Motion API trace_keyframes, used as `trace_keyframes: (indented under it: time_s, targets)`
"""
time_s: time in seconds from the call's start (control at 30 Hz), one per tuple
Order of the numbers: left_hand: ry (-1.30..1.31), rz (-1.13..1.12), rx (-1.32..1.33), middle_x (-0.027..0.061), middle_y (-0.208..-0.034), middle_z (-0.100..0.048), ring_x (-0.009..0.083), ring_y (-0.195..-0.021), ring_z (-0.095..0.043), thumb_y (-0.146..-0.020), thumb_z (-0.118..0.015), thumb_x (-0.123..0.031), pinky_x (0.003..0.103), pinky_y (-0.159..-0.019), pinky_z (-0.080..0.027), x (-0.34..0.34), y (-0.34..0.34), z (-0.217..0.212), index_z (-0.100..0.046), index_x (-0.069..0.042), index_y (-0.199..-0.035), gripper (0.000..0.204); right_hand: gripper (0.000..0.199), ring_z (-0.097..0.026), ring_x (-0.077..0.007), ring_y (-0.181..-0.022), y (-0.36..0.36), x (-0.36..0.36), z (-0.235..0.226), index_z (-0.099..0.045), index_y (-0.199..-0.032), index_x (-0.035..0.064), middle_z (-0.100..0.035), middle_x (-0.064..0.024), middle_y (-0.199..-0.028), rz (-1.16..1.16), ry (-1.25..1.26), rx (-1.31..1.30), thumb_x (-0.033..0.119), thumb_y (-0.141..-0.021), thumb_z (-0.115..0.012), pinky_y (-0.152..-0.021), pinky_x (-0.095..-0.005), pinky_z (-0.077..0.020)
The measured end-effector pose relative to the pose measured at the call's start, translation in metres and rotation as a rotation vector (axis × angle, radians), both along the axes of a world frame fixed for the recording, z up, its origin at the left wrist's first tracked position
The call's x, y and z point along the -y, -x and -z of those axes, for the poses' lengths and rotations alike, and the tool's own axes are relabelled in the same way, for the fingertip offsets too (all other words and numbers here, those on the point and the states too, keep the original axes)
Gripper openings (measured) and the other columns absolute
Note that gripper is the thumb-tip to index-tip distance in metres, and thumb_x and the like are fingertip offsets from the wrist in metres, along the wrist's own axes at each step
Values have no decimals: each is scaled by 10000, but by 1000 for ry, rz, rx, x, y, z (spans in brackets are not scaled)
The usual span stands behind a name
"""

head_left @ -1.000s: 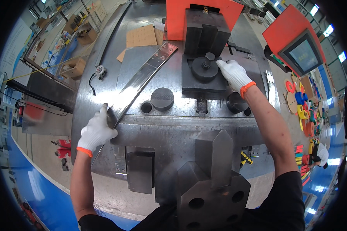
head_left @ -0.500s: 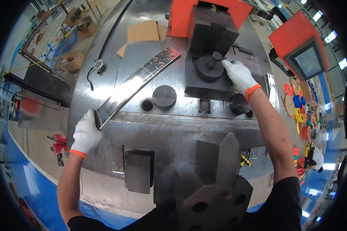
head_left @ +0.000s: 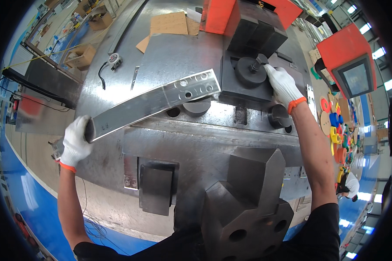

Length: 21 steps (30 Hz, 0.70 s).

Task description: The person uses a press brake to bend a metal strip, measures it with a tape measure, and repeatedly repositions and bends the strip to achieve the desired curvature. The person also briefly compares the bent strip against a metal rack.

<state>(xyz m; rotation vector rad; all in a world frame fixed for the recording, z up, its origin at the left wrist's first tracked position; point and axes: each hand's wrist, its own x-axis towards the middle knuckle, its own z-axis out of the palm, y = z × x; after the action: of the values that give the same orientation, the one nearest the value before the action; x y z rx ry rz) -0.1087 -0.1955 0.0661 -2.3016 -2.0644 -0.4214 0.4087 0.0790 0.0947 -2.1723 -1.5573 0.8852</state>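
Note:
My left hand (head_left: 76, 140), in a white glove with an orange cuff, grips one end of a long flat metal bar (head_left: 137, 105). The bar slants up to the right, and its far end has several round holes. That end lies over part of a dark round block (head_left: 197, 108) and comes close to a black die block (head_left: 227, 85). On the die block sits a black disc (head_left: 251, 77) with a bolt and a small black knob (head_left: 261, 59). My gloved right hand (head_left: 285, 86) has its fingers closed at this knob, its fingertips partly hidden.
A dark V-nosed steel block (head_left: 255, 187) rises in front of me, with a rectangular block (head_left: 157, 187) at its left. Another round block (head_left: 278, 116) stands below my right wrist. A tape measure (head_left: 114, 60), cardboard (head_left: 169, 24) and a red-framed screen (head_left: 352, 74) are farther off.
My left hand has moved left with the bar. The bar has swung to a flatter slant, its holed end now over the round block. My right hand remains at the knob; the view has shifted slightly.

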Motion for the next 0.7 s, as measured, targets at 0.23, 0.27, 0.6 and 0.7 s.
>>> trace_keyframes:
  time_s: [0.23,0.27,0.6,0.7]
  targets:
    - [39,76,-98,210,-1023,-622,447,-985,-614,-694,-654,33,475,-847,-521,-35,20,-24,-588,8,-1181,492,763,-699,-390,-1053,-8,-3,7,-645,-1285,-48,-700,-284,-1175,-47,-30,17,619,-922,-571,-876,-448,-543]
    - [16,108,-103,202,-1042,-622,438,-1014,-612,-692,-669,31,472,-867,-518,-40,20,-25,-588,8,-1193,509,763,-702,-390,-1043,-8,-3,6,-647,-1278,-47,-704,-282,-1163,-52,-34,26,623,-921,-567,-867,-448,-544]
    - [220,112,-151,211,-1038,-619,452,-982,-625,-673,-690,21,482,-846,-524,-53,9,-47,-569,-8,-1216,557,761,-706,-416,-1068,-4,0,16,-666,-1266,-41,-713,-293,-1150,-55,-122,198,631,-941,-517,-964,-431,-513]
    - [110,199,-183,207,-1032,-615,445,-980,-625,-689,-676,24,488,-841,-522,-60,7,-37,-566,-17,-1217,541,756,-704,-424,-1068,-3,0,14,-673,-1261,-42,-711,-301,-1155,-72,-105,181,624,-941,-513,-984,-430,-502]
